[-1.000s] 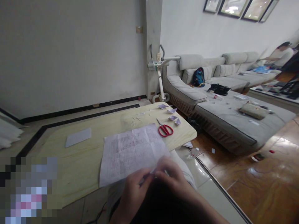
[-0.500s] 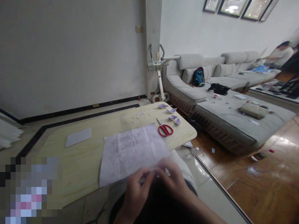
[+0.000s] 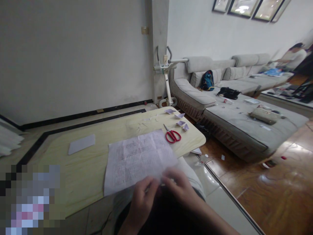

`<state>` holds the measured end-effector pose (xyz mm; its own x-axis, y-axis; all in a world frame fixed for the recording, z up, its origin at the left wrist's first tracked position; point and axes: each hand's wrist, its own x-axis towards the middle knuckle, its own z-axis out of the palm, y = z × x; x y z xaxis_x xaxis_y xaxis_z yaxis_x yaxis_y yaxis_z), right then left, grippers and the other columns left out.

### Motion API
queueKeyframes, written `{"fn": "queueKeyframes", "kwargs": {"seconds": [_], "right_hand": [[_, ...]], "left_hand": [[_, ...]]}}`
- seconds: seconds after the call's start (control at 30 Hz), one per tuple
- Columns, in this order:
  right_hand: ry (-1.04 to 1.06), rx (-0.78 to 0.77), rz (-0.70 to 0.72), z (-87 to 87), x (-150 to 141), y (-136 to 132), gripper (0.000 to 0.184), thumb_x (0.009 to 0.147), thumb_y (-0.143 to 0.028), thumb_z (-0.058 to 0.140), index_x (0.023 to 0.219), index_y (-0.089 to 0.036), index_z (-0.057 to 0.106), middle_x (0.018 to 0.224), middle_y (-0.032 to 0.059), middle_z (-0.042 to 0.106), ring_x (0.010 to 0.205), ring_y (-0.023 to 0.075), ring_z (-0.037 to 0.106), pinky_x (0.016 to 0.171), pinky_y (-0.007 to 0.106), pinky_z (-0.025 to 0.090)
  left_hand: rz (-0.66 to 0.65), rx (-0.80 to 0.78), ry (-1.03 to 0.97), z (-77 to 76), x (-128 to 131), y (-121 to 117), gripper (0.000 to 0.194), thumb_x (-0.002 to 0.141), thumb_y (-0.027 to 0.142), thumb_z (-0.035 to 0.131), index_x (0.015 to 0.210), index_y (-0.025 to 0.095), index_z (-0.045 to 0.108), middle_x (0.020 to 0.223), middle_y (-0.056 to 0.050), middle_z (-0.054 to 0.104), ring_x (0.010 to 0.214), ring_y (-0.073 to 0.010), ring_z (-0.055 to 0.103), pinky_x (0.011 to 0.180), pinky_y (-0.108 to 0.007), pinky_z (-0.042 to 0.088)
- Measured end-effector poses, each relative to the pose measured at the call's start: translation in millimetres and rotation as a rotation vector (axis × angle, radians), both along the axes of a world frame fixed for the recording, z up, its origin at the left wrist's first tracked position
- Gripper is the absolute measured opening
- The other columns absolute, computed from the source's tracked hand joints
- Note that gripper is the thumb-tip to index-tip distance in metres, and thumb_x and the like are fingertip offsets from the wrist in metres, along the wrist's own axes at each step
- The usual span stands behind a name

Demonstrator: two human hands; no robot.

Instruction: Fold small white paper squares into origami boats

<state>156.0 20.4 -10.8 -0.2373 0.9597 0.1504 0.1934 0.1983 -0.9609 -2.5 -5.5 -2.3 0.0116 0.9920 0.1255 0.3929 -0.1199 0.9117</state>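
My left hand (image 3: 143,194) and my right hand (image 3: 180,186) meet over my lap at the table's near edge. Both are closed, thumbs against fingers, pinching a small whitish piece of paper (image 3: 160,179) that is blurred and mostly hidden by the fingertips. Just beyond them a large creased printed sheet (image 3: 139,160) lies on the pale wooden table (image 3: 80,176). Red-handled scissors (image 3: 173,136) rest at the sheet's far right corner, blades pointing away. Behind the scissors stand several small folded paper boats (image 3: 180,123).
Thin paper scraps (image 3: 143,125) lie on the far part of the table, and a pale flat sheet (image 3: 81,144) on its left. To the right are a grey sofa (image 3: 244,130) with bags and an exercise machine (image 3: 167,81). A person (image 3: 294,57) sits far right.
My fingers shift slightly around the small piece of paper, with the right fingertips blurred by motion. The scissors, boats and printed sheet stay where they were.
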Motion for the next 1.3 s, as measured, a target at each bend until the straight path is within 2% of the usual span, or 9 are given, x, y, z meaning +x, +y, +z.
{"fn": "queueKeyframes", "kwargs": {"seconds": [0.17,0.33,0.53,0.63,0.7,0.8,0.87,1.03,1.3], "right_hand": [[0.015,-0.056,0.088,1.4,1.5,-2.4,0.017,0.085,-0.029,0.054,0.071,-0.018,0.056,0.068,-0.0008,0.055,0.068,0.0154,0.051,0.063,0.025,0.043],[0.01,-0.087,0.114,-1.9,1.3,-3.3,0.021,0.088,-0.029,0.052,0.071,-0.018,0.055,0.068,-0.0016,0.052,0.068,0.0146,0.05,0.064,0.024,0.042],[0.017,-0.09,0.147,-4.1,0.6,-3.0,0.024,0.09,-0.032,0.052,0.071,-0.018,0.055,0.068,-0.0015,0.053,0.069,0.0142,0.049,0.063,0.023,0.042],[0.051,-0.103,0.154,-3.7,0.6,-2.6,0.029,0.089,-0.036,0.052,0.067,-0.018,0.052,0.066,-0.0023,0.049,0.066,0.0133,0.046,0.061,0.023,0.04],[0.108,-0.137,0.188,-2.8,0.4,-3.2,0.033,0.088,-0.041,0.053,0.065,-0.018,0.049,0.064,-0.0027,0.047,0.063,0.0128,0.044,0.059,0.023,0.039],[0.204,-0.222,0.251,-2.2,-0.7,-5.1,0.038,0.085,-0.05,0.055,0.065,-0.019,0.047,0.064,-0.0024,0.048,0.061,0.0128,0.045,0.057,0.023,0.038],[0.235,-0.261,0.227,-2.5,-2.0,-5.7,0.041,0.085,-0.054,0.054,0.066,-0.019,0.048,0.064,-0.0022,0.048,0.061,0.013,0.046,0.058,0.024,0.039],[0.175,-0.259,0.138,-5.1,-2.7,-3.7,0.041,0.086,-0.054,0.057,0.069,-0.017,0.053,0.066,-0.0024,0.048,0.064,0.0129,0.045,0.061,0.024,0.041],[0.162,-0.174,0.153,-7.2,-0.2,-2.7,0.04,0.09,-0.054,0.053,0.073,-0.018,0.053,0.068,-0.0018,0.052,0.065,0.0132,0.047,0.063,0.025,0.042]], "left_hand": [[-0.11,-0.026,0.029,-3.2,-2.3,1.4,0.03,0.091,0.037,0.047,0.066,0.022,0.058,0.059,0.003,0.06,0.058,-0.0145,0.06,0.056,-0.02,0.048],[-0.19,-0.035,0.046,-1.8,-5.0,2.3,0.033,0.093,0.035,0.045,0.065,0.021,0.054,0.058,0.004,0.055,0.056,-0.0123,0.056,0.054,-0.018,0.044],[-0.2,-0.052,-0.009,-5.8,-6.8,1.3,0.033,0.094,0.036,0.043,0.065,0.021,0.052,0.059,0.004,0.053,0.059,-0.0131,0.056,0.056,-0.019,0.045],[-0.206,-0.064,0.004,-8.5,-7.8,-0.9,0.032,0.092,0.035,0.046,0.064,0.021,0.053,0.06,0.003,0.054,0.06,-0.0136,0.056,0.059,-0.02,0.045],[-0.238,-0.105,-0.021,-10.8,-7.8,-2.8,0.031,0.09,0.036,0.049,0.063,0.021,0.053,0.06,0.003,0.055,0.061,-0.0139,0.057,0.062,-0.021,0.046],[-0.27,-0.28,-0.177,-13.7,-5.5,-4.2,0.03,0.087,0.039,0.05,0.064,0.021,0.054,0.055,0.003,0.054,0.055,-0.0139,0.057,0.057,-0.022,0.047],[-0.242,-0.331,-0.244,-13.3,-2.9,-3.6,0.031,0.087,0.041,0.049,0.062,0.022,0.053,0.052,0.004,0.052,0.051,-0.0137,0.055,0.053,-0.022,0.046],[-0.068,-0.141,-0.148,-7.0,0.4,0.2,0.033,0.089,0.041,0.048,0.06,0.024,0.049,0.055,0.003,0.053,0.055,-0.0145,0.055,0.055,-0.022,0.047],[-0.11,-0.139,-0.095,-13.8,1.8,-0.1,0.033,0.092,0.04,0.047,0.066,0.022,0.055,0.06,0.003,0.056,0.059,-0.0143,0.056,0.056,-0.021,0.046]]}}
